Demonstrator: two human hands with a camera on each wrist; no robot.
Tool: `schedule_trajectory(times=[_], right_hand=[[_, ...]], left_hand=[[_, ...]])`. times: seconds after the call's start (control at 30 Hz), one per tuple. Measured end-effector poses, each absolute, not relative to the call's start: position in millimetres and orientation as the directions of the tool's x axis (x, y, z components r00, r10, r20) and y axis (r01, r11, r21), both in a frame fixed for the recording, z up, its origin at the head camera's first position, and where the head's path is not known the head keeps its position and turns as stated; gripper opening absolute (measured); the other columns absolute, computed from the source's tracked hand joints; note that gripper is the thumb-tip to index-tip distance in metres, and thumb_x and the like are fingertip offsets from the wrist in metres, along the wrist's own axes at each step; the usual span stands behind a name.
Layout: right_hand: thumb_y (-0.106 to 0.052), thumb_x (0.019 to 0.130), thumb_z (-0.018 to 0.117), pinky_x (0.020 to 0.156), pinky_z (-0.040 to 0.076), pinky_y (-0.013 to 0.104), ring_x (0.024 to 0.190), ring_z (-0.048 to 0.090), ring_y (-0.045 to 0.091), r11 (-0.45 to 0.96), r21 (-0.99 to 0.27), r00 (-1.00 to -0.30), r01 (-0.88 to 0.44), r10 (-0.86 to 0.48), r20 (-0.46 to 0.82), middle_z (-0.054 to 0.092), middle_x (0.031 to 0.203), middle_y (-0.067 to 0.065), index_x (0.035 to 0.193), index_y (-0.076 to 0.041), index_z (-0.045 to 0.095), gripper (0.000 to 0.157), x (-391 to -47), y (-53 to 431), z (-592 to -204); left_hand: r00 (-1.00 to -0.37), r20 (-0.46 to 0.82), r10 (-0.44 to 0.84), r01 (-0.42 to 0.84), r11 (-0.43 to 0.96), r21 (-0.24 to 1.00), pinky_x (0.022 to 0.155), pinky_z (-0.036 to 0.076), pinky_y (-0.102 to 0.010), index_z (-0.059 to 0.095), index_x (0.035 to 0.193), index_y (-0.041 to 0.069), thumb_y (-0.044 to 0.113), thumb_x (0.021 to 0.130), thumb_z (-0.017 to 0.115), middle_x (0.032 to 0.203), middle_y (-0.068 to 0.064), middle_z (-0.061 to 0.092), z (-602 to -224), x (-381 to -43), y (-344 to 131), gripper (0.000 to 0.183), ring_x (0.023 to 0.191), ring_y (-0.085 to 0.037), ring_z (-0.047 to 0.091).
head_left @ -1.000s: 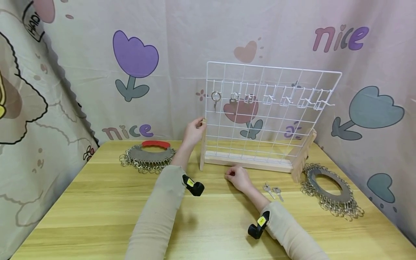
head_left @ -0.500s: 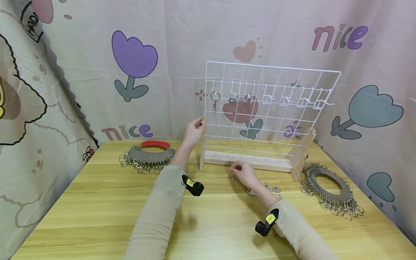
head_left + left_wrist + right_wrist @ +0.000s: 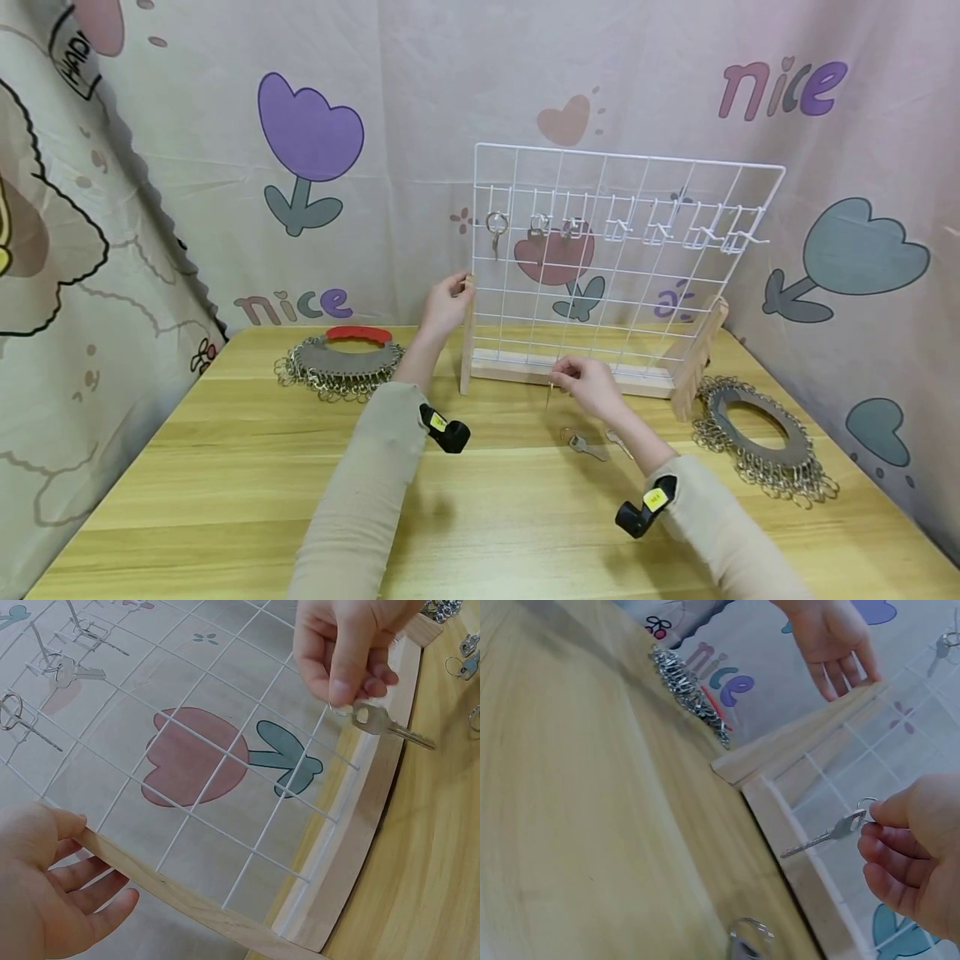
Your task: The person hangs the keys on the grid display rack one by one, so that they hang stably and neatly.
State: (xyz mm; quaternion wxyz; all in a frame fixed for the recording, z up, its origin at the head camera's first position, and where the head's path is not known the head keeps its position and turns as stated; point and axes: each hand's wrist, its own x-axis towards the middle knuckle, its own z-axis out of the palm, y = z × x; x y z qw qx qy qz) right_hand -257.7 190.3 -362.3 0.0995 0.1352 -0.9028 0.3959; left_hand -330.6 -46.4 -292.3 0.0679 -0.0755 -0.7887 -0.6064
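Observation:
My right hand [image 3: 588,385] pinches a small key ring between thumb and fingertips, and a silver key [image 3: 388,726] hangs from it. It is held in front of the base of a white wire grid rack [image 3: 517,366] with wooden ends. At the rack's left end, my left hand [image 3: 444,307] holds the top of the wooden side post [image 3: 161,883], thumb on its edge. Keys on rings [image 3: 495,242] hang from the three leftmost hooks. The hooks [image 3: 660,234] to their right carry nothing. Another key [image 3: 587,448] lies on the table below my right hand.
A further key [image 3: 618,442] is partly behind my right forearm. A grey plate with a red handle [image 3: 360,334], fringed with metal rings, lies at the left. Right of the rack lies a similar ringed plate [image 3: 763,450]. A printed curtain [image 3: 420,100] hangs behind the table.
My right hand has risen and moved right, with the key hanging from its fingers. The key below it has come into view. My left hand stays on the post.

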Motion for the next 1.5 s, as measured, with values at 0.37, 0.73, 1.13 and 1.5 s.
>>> schedule_trajectory(times=[0.37, 0.73, 1.13, 1.5], right_hand=[[-0.010, 0.089, 0.061, 0.055, 0.046, 0.026, 0.070, 0.061, 0.029, 0.654, -0.688, -0.946, -0.314, -0.149, 0.289, 0.064, 0.077, 0.014, 0.089, -0.001, 0.064, 0.009, -256, 209, -334], [-0.004, 0.089, 0.060, 0.057, 0.049, 0.023, 0.066, 0.061, 0.026, 0.613, -0.697, -0.911, -0.373, -0.100, 0.400, 0.066, 0.078, 0.017, 0.091, 0.006, 0.063, 0.011, -261, 225, -298], [-0.011, 0.091, 0.059, 0.054, 0.047, 0.016, 0.060, 0.057, 0.003, 0.656, -0.641, -0.867, -0.398, -0.042, 0.496, 0.066, 0.077, 0.015, 0.093, 0.004, 0.064, 0.016, -256, 234, -248], [-0.013, 0.091, 0.060, 0.055, 0.050, 0.017, 0.059, 0.058, 0.004, 0.594, -0.668, -0.826, -0.448, 0.012, 0.564, 0.062, 0.068, -0.004, 0.095, 0.008, 0.062, 0.021, -254, 233, -217]], left_hand=[[-0.980, 0.194, 0.041, 0.198, 0.261, 0.945, 0.102, 0.036, -0.036, 0.042, 0.139, 0.004, 0.019, 0.097, 0.049, 0.137, -0.015, 0.046, -291, -328, -47, 0.045, 0.126, -0.027, 0.042], [-0.980, 0.195, 0.040, 0.199, 0.255, 0.946, 0.102, 0.036, -0.035, 0.041, 0.139, 0.003, 0.019, 0.097, 0.049, 0.137, -0.015, 0.046, -291, -329, -47, 0.045, 0.126, -0.026, 0.042], [-0.980, 0.197, 0.031, 0.198, 0.256, 0.946, 0.102, 0.037, -0.035, 0.042, 0.138, 0.003, 0.018, 0.097, 0.050, 0.136, -0.016, 0.047, -291, -331, -47, 0.045, 0.125, -0.026, 0.043], [-0.980, 0.197, 0.026, 0.197, 0.258, 0.946, 0.102, 0.037, -0.035, 0.043, 0.138, 0.003, 0.018, 0.097, 0.049, 0.135, -0.016, 0.047, -291, -330, -46, 0.044, 0.125, -0.027, 0.043]])
